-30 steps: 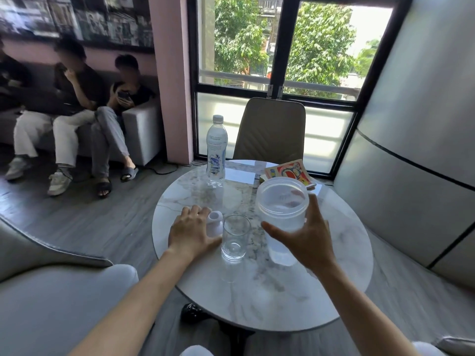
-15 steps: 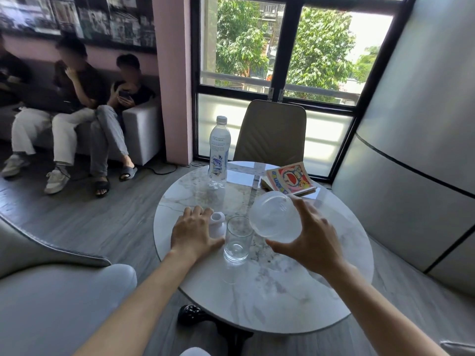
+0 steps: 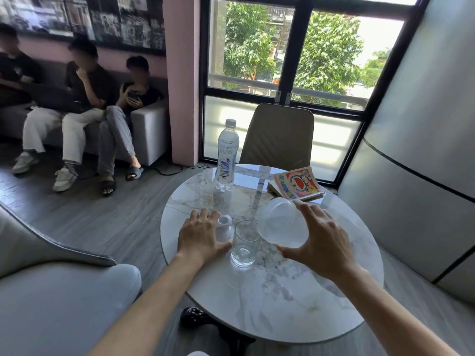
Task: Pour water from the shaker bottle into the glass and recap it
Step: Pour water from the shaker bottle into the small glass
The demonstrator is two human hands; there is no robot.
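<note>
The right hand (image 3: 321, 242) holds the shaker bottle (image 3: 281, 223) around its body and tips it strongly toward the glass (image 3: 244, 242), the mouth just over the rim. The left hand (image 3: 200, 236) lies flat and open on the tabletop (image 3: 295, 304), holding nothing, beside the white cap (image 3: 224, 224) and just touching the glass with the thumb. The glass stands upright between the hands and looks nearly empty; no stream is visible. The mouth of the shaker is wide, so water could come suddenly and run past the narrow glass onto the marble. The book (image 3: 297, 185) near the far edge could then get wet. A plastic water bottle (image 3: 226, 156) stands farther back.
</note>
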